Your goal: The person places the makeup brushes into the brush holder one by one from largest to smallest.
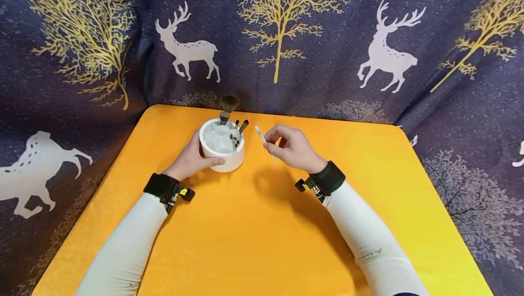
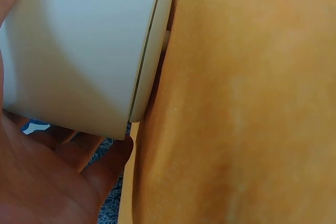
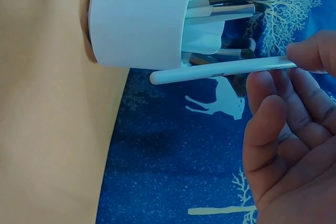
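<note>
My left hand grips a white round brush holder, its thumb along the near wall and its fingers round the far left side. Several makeup brushes stand in the holder's compartments, among them a large fluffy brush and a small dark-tipped brush. To the right of the holder, my right hand pinches a slim white makeup brush between thumb and fingertips, above the table. Its rounded handle end points down in the right wrist view; the fingers cover part of its other end.
An orange cloth covers the table. Behind it hangs a dark blue curtain with white deer and yellow trees, close to the table's far edge. The holder rests on a low base.
</note>
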`<act>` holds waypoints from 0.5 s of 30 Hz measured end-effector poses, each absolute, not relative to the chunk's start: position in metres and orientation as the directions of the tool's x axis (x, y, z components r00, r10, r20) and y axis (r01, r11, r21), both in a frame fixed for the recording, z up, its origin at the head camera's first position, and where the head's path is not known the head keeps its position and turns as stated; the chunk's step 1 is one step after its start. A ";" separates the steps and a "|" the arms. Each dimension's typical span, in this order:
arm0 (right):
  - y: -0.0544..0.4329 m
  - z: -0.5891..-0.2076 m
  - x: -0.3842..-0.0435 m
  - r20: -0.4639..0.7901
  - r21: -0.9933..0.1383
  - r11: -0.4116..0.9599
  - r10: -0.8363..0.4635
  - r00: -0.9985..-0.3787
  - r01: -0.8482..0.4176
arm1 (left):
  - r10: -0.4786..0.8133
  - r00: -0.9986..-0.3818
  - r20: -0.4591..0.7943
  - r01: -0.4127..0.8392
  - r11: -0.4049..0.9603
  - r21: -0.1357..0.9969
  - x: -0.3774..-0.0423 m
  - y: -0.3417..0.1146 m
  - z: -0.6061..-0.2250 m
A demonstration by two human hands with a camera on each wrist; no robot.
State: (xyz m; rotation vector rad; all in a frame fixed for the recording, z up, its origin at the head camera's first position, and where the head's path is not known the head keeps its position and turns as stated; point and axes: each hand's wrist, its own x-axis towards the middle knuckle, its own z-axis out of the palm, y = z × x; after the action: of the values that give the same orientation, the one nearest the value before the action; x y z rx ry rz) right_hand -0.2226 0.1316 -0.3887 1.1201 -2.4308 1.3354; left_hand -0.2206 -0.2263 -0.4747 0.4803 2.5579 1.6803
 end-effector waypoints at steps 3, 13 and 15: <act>0.130 -0.389 -0.224 0.450 -0.667 0.327 -0.539 -0.712 -0.669 | 0.280 -0.951 0.131 0.231 0.360 0.904 -0.220 -0.227 -0.475; 0.122 -0.385 -0.230 0.459 -0.666 0.318 -0.539 -0.706 -0.675 | 0.285 -0.949 0.132 0.233 0.358 0.904 -0.222 -0.229 -0.476; 0.120 -0.383 -0.232 0.463 -0.660 0.316 -0.543 -0.701 -0.681 | 0.286 -0.949 0.134 0.236 0.357 0.904 -0.222 -0.229 -0.477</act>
State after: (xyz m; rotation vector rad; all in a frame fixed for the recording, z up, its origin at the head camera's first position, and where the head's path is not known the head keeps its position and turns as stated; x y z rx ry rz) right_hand -0.2320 0.1198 -0.3835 1.1350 -2.4191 1.3335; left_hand -0.2223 -0.2289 -0.4769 0.4907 2.5488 1.6858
